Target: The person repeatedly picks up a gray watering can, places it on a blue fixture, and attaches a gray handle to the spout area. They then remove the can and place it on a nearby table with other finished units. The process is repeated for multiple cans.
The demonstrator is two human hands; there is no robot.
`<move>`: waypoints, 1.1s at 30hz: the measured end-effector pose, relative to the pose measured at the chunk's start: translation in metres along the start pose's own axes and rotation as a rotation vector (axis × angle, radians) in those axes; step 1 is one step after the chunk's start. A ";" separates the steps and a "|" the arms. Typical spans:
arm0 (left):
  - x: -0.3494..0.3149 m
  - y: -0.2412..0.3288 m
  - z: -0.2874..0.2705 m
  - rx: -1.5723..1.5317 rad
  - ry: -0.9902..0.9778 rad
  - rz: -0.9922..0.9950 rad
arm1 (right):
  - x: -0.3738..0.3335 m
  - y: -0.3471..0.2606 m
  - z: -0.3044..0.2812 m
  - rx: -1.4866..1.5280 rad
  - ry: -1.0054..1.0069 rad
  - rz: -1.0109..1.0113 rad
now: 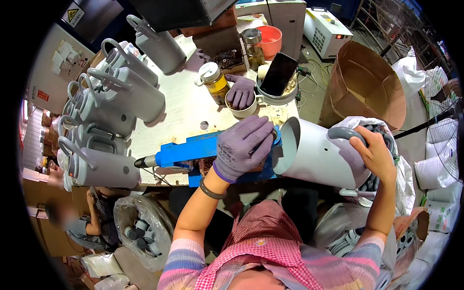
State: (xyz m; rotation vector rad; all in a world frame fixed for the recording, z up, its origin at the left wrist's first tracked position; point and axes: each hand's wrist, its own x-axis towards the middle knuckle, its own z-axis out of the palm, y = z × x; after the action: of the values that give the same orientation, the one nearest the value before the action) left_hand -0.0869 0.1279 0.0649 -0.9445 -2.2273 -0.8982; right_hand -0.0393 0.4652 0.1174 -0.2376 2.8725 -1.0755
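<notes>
My left hand, in a purple-grey glove, lies over a blue metal fixture at the table's front edge. Its fingers stretch toward the fixture's right end; the thumb is hidden. To the right, my bare right hand grips the curved grey handle of a light grey watering can. The can lies on its side, and its wide open end faces the fixture. A black-tipped metal piece sticks out at the fixture's left end. Under my left hand, small brown parts show in part.
Several grey watering cans stand at the left. Behind the fixture are a cup with a spare glove, jars and a phone. A cardboard box and bags of grey parts surround me. Another person sits lower left.
</notes>
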 end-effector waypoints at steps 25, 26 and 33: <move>-0.029 0.021 -0.008 -0.885 0.151 -1.064 | 0.100 -0.120 0.027 -0.391 -0.095 -0.290; -0.028 0.022 -0.008 -0.891 0.152 -1.067 | 0.101 -0.119 0.029 -0.413 -0.105 -0.288; -0.034 0.008 0.001 -0.736 0.053 -1.003 | 0.101 -0.111 0.046 -0.239 -0.118 -0.377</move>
State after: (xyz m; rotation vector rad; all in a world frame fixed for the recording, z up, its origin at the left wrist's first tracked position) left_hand -0.0603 0.1198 0.0435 0.0534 -2.2996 -2.2343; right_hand -0.1201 0.3363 0.1548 -0.8532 2.9109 -0.7216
